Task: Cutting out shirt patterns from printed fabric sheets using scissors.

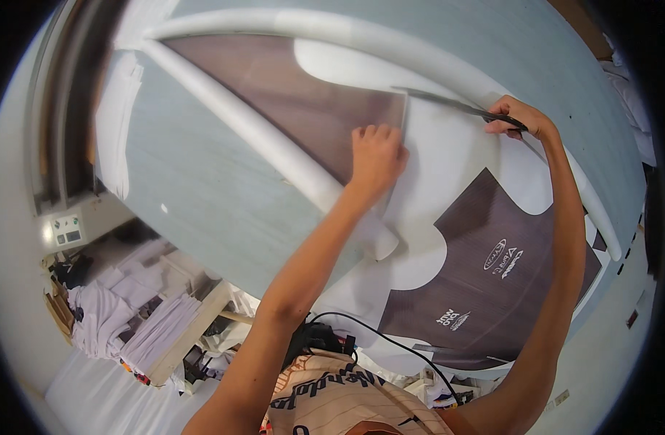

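Messy pile of pale fabric (115, 319) just below a little control panel (66, 232), blurry dark machine rails (71, 109) right above it, kinda chaotic.

Scissors (459, 106) in the right hand (517, 116) bar the way at 2 o'clock from the left hand (376, 158), while flat white sheet (445, 163) lies open at 3. A white roll (252, 132) forms a ridge from 10 to 6 o'clock; beyond it, bare worktop (216, 177) offers passage at 9.

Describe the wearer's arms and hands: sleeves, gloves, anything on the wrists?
Left hand and right hand bare: no gloves or wristbands visible. No sleeves in view on either arm. Shirt: beige, thin stripes, dark lettering.
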The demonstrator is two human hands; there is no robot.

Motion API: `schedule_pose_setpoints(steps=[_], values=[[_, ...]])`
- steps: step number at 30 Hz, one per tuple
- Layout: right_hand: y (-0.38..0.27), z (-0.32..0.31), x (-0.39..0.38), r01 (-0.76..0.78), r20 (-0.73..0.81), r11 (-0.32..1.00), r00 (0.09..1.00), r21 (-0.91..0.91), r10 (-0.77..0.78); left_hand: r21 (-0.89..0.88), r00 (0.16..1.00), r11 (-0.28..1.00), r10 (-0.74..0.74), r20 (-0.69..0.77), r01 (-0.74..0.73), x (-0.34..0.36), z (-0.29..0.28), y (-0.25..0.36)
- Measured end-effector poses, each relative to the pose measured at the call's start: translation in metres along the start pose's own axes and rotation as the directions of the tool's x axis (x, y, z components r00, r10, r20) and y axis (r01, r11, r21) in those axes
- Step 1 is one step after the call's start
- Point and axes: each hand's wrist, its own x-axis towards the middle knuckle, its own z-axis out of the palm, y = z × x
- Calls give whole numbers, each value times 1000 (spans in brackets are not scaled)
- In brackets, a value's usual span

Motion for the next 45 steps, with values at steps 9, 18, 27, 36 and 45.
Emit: schedule_pose_setpoints(steps=[9, 18, 27, 36, 45], values=[[-3, 2, 0, -14, -24, 994, 1000, -108, 12, -22, 1000, 1000, 13, 2, -13, -1, 2, 1], [-19, 12, 11, 6, -16, 1000, 1000, 17, -5, -18, 997, 998, 57, -45, -58, -2, 2, 5], [-44, 29, 28, 15, -10, 1000, 1000, 11, -15, -52, 997, 998, 48, 53, -45, -7, -3, 14], [-45, 45, 48, 29, -33, 999, 999, 46, -27, 16, 994, 995, -99, 46, 98, -15, -47, -14], [-67, 67, 76, 87, -72, 991, 994, 107, -79, 177, 976, 978, -138, 171, 108, -28, -110, -69]])
